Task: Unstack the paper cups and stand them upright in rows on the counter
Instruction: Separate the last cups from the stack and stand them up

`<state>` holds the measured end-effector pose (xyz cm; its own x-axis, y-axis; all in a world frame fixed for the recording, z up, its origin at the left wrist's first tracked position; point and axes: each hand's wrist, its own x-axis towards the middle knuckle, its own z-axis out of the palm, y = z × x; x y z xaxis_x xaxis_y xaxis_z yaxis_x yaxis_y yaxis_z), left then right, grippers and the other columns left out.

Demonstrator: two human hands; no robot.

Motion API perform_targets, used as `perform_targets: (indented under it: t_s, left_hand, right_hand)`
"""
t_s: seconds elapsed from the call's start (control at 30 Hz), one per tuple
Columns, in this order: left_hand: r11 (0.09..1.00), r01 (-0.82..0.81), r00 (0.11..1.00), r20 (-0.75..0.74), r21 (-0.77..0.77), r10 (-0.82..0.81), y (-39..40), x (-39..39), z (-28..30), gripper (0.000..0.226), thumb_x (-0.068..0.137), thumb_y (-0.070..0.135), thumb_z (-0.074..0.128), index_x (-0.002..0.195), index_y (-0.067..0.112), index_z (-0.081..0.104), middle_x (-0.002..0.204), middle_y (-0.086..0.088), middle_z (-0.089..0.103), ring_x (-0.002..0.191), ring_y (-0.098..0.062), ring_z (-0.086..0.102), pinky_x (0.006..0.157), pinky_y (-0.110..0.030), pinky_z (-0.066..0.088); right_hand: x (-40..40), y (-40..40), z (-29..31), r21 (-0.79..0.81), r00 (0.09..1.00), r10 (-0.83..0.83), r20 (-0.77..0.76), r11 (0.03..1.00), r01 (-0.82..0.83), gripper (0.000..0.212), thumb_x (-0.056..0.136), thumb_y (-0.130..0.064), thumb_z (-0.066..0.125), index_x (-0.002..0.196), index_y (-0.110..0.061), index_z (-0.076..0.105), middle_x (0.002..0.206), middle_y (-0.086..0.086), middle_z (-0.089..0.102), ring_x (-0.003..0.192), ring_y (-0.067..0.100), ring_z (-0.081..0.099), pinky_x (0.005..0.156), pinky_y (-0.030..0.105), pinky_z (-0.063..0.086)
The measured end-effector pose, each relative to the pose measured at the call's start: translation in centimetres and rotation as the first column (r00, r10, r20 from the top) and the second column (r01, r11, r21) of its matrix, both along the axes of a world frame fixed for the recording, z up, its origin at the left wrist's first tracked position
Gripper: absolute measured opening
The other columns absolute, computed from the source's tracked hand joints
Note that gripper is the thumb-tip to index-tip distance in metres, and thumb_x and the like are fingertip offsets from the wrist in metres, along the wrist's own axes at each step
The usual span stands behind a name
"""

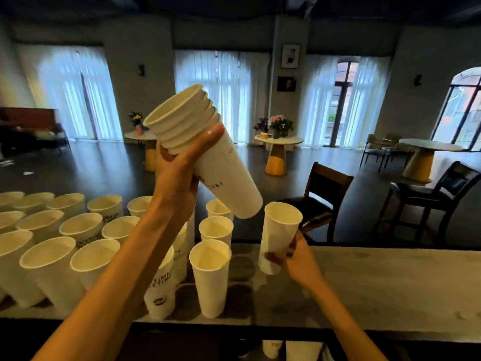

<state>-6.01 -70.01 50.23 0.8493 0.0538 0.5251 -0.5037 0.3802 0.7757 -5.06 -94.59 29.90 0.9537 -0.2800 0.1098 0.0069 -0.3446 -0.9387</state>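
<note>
My left hand [179,168] grips a stack of several nested white paper cups [223,165], raised and tilted with the rims pointing up and left. My right hand [294,259] holds a single white paper cup [279,235] near its base, upright, just above the grey counter [377,282] and to the right of the rows. Many white cups stand upright in rows across the left half of the counter, the nearest being a tall cup [210,277] at the front.
Two dark chairs [328,194] stand beyond the counter's far edge on the right. Bare counter stretches to the right of the held cup. More cups [273,347] show below the counter's front edge. Round tables with flowers stand far back in the room.
</note>
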Motion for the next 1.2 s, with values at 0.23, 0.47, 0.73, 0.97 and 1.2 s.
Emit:
perform_targets:
  t_s: [0.23, 0.47, 0.73, 0.97, 1.2]
  left_hand:
    - [0.994, -0.088, 0.996, -0.004, 0.064, 0.088, 1.0, 2.4, -0.2, 0.091, 0.059, 0.043, 0.081, 0.139, 0.018, 0.047, 0.121, -0.007, 0.066, 0.108, -0.021, 0.069, 0.076, -0.034, 0.061]
    - [0.997, -0.056, 0.998, -0.025, 0.052, 0.058, 0.5, 3.3, -0.1, 0.096, 0.047, 0.045, 0.090, 0.132, 0.023, 0.050, 0.103, 0.006, 0.070, 0.096, -0.011, 0.073, 0.069, -0.029, 0.060]
    - [0.995, -0.052, 0.995, -0.078, 0.088, 0.059, -1.4, 4.7, -1.4, 0.126, 0.032, 0.065, 0.092, 0.140, 0.017, 0.048, 0.118, -0.008, 0.067, 0.102, -0.021, 0.071, 0.077, -0.040, 0.062]
    - [0.975, 0.119, 0.987, -0.130, 0.187, -0.096, -4.9, 5.6, -3.7, 0.085, 0.056, 0.042, 0.083, 0.132, 0.017, 0.056, 0.116, -0.008, 0.070, 0.107, -0.025, 0.069, 0.091, -0.051, 0.058]
    - [0.922, 0.161, 0.983, -0.137, 0.351, -0.119, -8.3, 4.8, -5.2, 0.074, 0.052, 0.049, 0.085, 0.119, 0.025, 0.063, 0.111, 0.000, 0.074, 0.104, -0.018, 0.071, 0.095, -0.052, 0.056]
  right_hand:
    - [8.1, 1.6, -2.4, -0.069, 0.995, 0.096, -0.014, 0.993, -0.096, 0.095, 0.066, -0.021, 0.089, 0.142, -0.016, 0.032, 0.139, 0.010, 0.051, 0.130, 0.032, 0.048, 0.107, 0.053, 0.042]
    - [11.0, 2.2, -4.2, -0.047, 0.999, 0.034, 0.013, 0.998, -0.034, 0.092, 0.063, -0.020, 0.090, 0.138, -0.016, 0.039, 0.135, 0.010, 0.054, 0.126, 0.030, 0.051, 0.103, 0.047, 0.043]
    - [10.4, -0.1, -3.3, -0.024, 0.990, 0.127, -0.058, 0.991, -0.128, 0.121, 0.044, -0.028, 0.098, 0.143, -0.025, 0.027, 0.136, 0.006, 0.048, 0.126, 0.026, 0.048, 0.102, 0.048, 0.047]
    - [2.8, -4.1, 5.3, -0.071, 0.902, 0.429, 0.044, 0.902, -0.426, 0.101, 0.044, -0.061, 0.090, 0.131, -0.036, 0.045, 0.124, 0.001, 0.059, 0.119, 0.021, 0.057, 0.100, 0.040, 0.049]
    - [-0.9, -1.9, 8.5, 0.073, 0.887, 0.445, 0.120, 0.887, -0.455, 0.054, 0.073, -0.024, 0.080, 0.118, -0.038, 0.054, 0.113, -0.019, 0.069, 0.109, 0.007, 0.064, 0.078, 0.027, 0.056]
